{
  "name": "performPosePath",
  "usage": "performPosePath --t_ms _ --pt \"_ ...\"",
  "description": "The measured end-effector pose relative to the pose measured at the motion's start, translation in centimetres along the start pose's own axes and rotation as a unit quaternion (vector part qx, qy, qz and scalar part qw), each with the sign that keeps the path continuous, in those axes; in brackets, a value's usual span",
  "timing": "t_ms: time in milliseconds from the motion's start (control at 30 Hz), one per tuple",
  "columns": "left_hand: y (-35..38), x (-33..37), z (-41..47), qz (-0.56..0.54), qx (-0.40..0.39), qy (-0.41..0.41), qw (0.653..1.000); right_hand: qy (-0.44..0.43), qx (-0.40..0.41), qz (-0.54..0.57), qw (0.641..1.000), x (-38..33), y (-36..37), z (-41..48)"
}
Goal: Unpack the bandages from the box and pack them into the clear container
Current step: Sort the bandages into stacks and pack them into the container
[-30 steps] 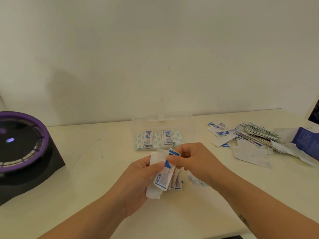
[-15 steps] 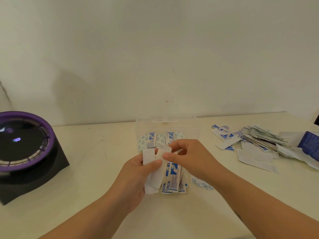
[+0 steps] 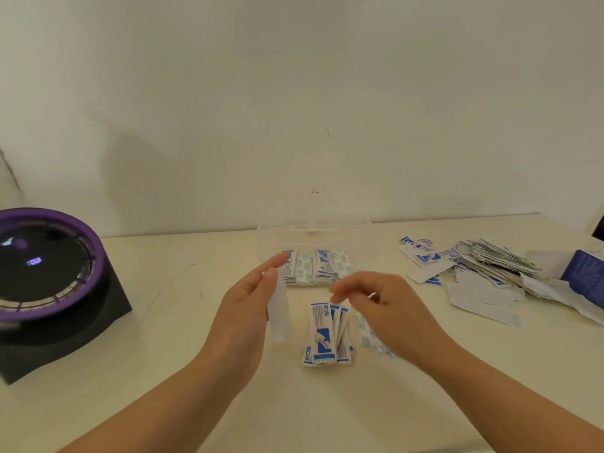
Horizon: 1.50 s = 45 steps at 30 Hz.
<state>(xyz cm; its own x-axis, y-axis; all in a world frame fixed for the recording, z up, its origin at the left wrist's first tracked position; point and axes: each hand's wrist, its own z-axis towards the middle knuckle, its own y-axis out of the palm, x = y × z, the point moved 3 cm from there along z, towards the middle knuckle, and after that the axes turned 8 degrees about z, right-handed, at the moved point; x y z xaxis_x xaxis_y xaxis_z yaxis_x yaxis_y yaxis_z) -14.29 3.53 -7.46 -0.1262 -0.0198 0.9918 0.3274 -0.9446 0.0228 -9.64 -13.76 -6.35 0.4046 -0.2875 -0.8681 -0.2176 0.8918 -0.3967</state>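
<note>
A clear container (image 3: 362, 237) stands open at the back middle of the table, with rows of blue-and-white bandages (image 3: 322, 268) in it. In front of it a small stack of bandages (image 3: 323, 335) lies on the table between my hands. My left hand (image 3: 245, 308) is raised left of the stack, its thumb holding a blurred white paper strip (image 3: 280, 317) against the fingers. My right hand (image 3: 389, 312) hovers just right of the stack, fingers loosely curled and blurred, with nothing seen in them. The blue box (image 3: 583, 273) lies at the far right edge.
A heap of loose bandages and white paper strips (image 3: 483, 266) spreads over the right of the table. A few more bandages (image 3: 364, 335) lie under my right wrist. A black device with a purple ring (image 3: 49, 273) stands at the left. The wall is close behind.
The stack held between both hands now lies on the table. My hands have parted: the left went left and up with the white strip, the right drew back to the right.
</note>
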Motion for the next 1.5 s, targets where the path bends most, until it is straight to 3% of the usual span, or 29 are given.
performPosePath --t_ms 67,133,200,300,367,433,500,633,700,867,1033,1167,1233,1333,1400,1500 --pt "0.5 1.1 -0.8 0.064 -0.007 0.094 0.993 0.127 -0.046 0.158 0.978 -0.5 -0.1 0.4" --pt "1.1 2.3 -1.9 0.154 -0.027 0.243 0.957 0.234 -0.163 0.278 0.918 -1.0 0.7 -0.1" --pt "1.7 2.6 -2.8 0.237 -0.058 0.375 0.894 0.241 -0.23 0.334 0.882 -1.4 1.5 -0.7" --pt "2.3 1.6 -3.0 0.299 -0.093 0.438 0.843 0.213 -0.167 0.369 0.889 -0.9 1.0 -0.3" --pt "2.3 1.2 -2.8 0.336 -0.099 0.425 0.835 0.187 -0.085 0.33 0.921 -0.3 -0.6 0.3" --pt "2.1 0.7 -2.4 0.359 -0.092 0.373 0.851 0.145 -0.008 0.155 0.977 0.2 -2.8 0.6" --pt "1.9 0.0 -1.9 0.381 -0.092 0.305 0.868 0.114 0.036 -0.027 0.992 1.3 -4.7 0.6" --pt "1.9 -1.8 -1.2 0.452 -0.127 0.213 0.857 0.131 -0.017 -0.212 0.968 4.0 -5.4 0.1" --pt "1.9 -2.3 -1.0 0.451 -0.136 0.183 0.863 0.171 -0.034 -0.24 0.955 4.4 -5.1 0.1" --pt "2.3 -2.9 -0.8 0.454 -0.161 0.167 0.86 0.201 -0.111 -0.374 0.898 3.9 -2.4 1.3" --pt "1.9 -3.1 -0.8 0.466 -0.16 0.159 0.855 0.203 -0.192 -0.376 0.884 3.3 -2.1 2.6" --pt "1.6 -2.9 -0.5 0.443 -0.149 0.134 0.874 0.224 -0.19 -0.362 0.885 3.7 -4.6 2.5" --pt "1.4 -2.7 -0.4 0.411 -0.132 0.118 0.894 0.208 -0.155 -0.35 0.9 3.6 -5.2 2.5" --pt "1.4 -2.6 -0.3 0.414 -0.11 0.087 0.9 0.106 -0.107 -0.262 0.953 1.0 -3.9 3.0" --pt "1.5 -2.4 -0.4 0.449 -0.098 0.08 0.884 0.071 -0.161 -0.239 0.955 -0.5 -1.6 3.5" --pt "1.7 -2.5 -0.8 0.557 -0.095 0.084 0.821 0.093 -0.289 -0.347 0.887 -0.5 1.9 4.8"
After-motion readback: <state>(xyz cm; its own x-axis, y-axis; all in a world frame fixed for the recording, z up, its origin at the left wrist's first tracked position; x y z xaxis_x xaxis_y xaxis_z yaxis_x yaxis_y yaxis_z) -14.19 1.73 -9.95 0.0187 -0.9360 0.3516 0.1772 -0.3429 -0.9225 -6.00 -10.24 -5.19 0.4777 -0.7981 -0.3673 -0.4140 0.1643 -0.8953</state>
